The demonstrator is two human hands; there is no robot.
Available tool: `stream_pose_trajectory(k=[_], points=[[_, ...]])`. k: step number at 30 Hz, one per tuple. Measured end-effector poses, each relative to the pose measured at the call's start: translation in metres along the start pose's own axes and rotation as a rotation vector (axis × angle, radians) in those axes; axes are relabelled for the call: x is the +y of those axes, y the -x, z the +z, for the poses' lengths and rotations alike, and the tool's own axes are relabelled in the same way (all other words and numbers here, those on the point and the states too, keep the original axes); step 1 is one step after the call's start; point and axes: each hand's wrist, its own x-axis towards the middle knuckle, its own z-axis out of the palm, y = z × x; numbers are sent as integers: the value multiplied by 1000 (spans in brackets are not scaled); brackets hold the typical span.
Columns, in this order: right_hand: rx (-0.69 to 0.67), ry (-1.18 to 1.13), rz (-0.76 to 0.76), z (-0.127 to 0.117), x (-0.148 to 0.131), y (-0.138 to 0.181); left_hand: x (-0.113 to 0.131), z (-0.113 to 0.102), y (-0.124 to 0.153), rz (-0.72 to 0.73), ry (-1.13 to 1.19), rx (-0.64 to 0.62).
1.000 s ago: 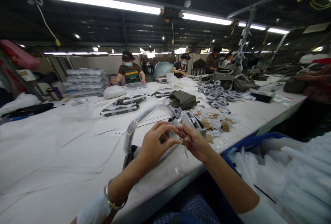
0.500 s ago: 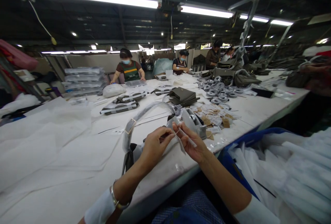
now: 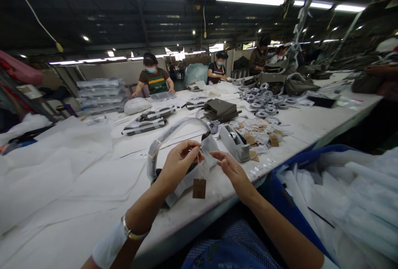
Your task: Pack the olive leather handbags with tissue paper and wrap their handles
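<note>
to handle the brown tag well, i think it is better that the left hand pinches its thin string near the end and lets the tag hang without twisting. the left hand grips this string between its fingertips; the right hand is open and holds nothing. the tag hangs just below the left fingertips, lower left of the right fingers, above the tabletop, near its front edge.
</note>
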Motion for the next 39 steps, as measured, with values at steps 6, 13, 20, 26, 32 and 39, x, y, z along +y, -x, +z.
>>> stream_pose_trajectory(k=[6, 13, 20, 26, 32, 39], points=[[28, 53, -47, 19, -6, -3, 2, 8, -2, -78, 132, -59], [110, -169, 52, 4, 1, -11, 4, -2, -3, -138, 84, -127], [-7, -209, 205, 4, 8, -7, 5, -5, -3, -86, 260, -239], [-56, -65, 194, 4, 26, -3, 10, -8, -2, -35, 427, -218], [44, 107, -176, 14, -9, 6, 8, -5, -2, -30, 394, -184], [36, -215, -7, 31, -20, -1, 10, -2, 5, -29, 418, -201]])
